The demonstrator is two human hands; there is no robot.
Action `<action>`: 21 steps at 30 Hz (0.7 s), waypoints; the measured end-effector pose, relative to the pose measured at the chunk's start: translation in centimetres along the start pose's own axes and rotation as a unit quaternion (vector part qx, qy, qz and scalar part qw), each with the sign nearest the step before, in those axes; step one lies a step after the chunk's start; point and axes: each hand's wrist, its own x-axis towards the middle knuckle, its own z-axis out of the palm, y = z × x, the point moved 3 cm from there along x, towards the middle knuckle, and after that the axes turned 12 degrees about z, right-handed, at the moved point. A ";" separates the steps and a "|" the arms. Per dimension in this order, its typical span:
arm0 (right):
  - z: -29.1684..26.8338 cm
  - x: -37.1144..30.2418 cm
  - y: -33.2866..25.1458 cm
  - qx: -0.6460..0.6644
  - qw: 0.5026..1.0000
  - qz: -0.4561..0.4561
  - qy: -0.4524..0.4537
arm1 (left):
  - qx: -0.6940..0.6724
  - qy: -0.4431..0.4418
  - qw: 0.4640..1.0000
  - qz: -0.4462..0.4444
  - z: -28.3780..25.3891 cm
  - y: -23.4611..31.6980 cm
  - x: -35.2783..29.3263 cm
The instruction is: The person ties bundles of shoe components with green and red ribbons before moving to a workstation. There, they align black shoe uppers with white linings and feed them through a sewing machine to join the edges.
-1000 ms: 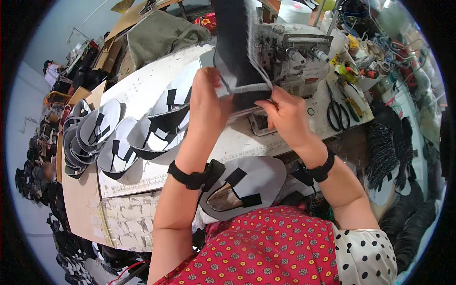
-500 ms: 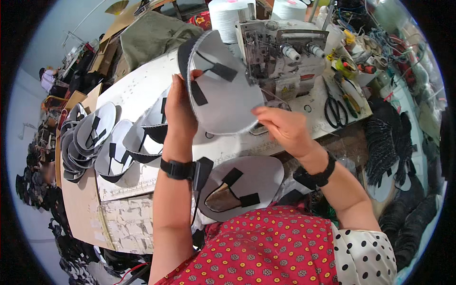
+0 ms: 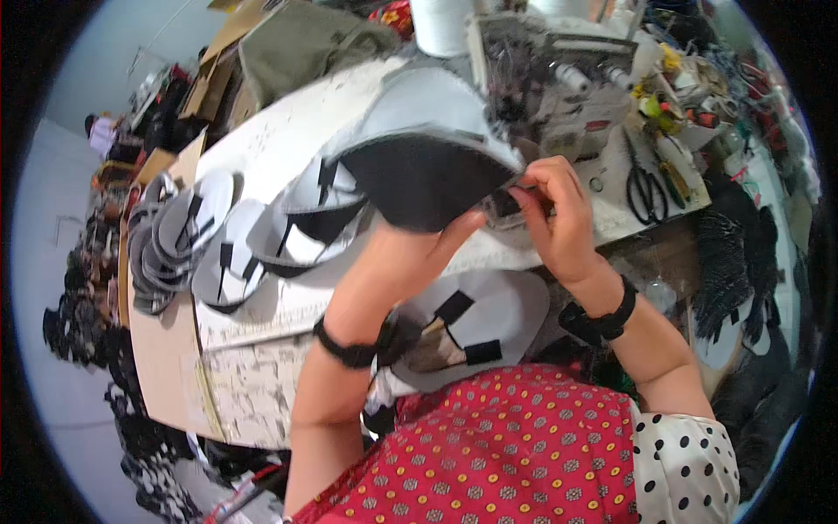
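A sun visor with a black band and a pale grey brim [image 3: 428,179] is held up in front of the sewing machine, its black side toward me. My left hand [image 3: 415,258] is closed on its lower edge, thumb along the black cloth. At the visor's right-hand corner, the fingertips of my right hand [image 3: 563,214] are pinched on the edge. Whether a thread is also between them is too small to tell. Another pale visor piece [image 3: 515,306] with black tabs lies below my hands, near my lap.
Behind the visor stands a sewing machine [image 3: 567,105] with a white thread cone [image 3: 441,26]. Several finished-looking visors [image 3: 188,227] are stacked on the white table [image 3: 262,157] at left. Black scissors [image 3: 646,192] lie at right, beside pliers [image 3: 674,179]. Dark fabric bundles [image 3: 729,236] hang farther right.
My left hand has turned the visor over, from its pale inner side to its black band. My right hand has moved up and right to the visor's corner. The view has shifted slightly.
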 end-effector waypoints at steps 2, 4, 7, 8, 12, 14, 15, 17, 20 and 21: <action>1.1 -1.2 -0.1 -0.076 0.989 -0.080 -0.102 | 0.084 0.052 0.988 0.120 0.3 -2.5 1.1; 3.4 -2.6 0.0 -0.129 0.957 -0.167 -0.200 | -0.155 0.031 0.961 -0.227 -0.2 -8.3 0.6; 5.4 -4.6 0.4 -0.181 0.922 -0.221 -0.262 | -0.321 0.306 0.829 -0.339 -2.0 -13.8 -0.6; 5.7 -5.1 0.4 -0.165 0.919 -0.224 -0.279 | -0.359 0.377 0.775 -0.357 -2.7 -14.9 -1.4; 4.2 -5.4 -1.0 -0.084 0.933 -0.175 -0.302 | -0.010 0.259 0.809 -0.527 -8.4 -17.0 -6.1; 2.2 -4.6 -1.5 -0.049 0.941 -0.024 -0.334 | 0.308 0.175 0.810 -0.468 -11.0 -16.3 -7.4; 0.7 -3.6 -1.6 -0.051 0.952 0.046 -0.299 | 0.427 0.232 0.778 -0.397 -11.2 -15.2 -8.1; -1.4 -0.9 -1.6 0.052 0.962 0.146 -0.226 | 0.585 0.260 0.736 -0.220 -10.9 -12.9 -7.7; -1.7 3.0 -0.9 0.126 0.938 0.254 -0.198 | 0.260 0.218 0.885 -0.319 -8.2 -11.6 -6.0; -1.5 3.8 -0.5 0.133 0.927 0.292 -0.196 | -0.065 0.323 0.890 -0.316 -6.0 -11.0 -4.8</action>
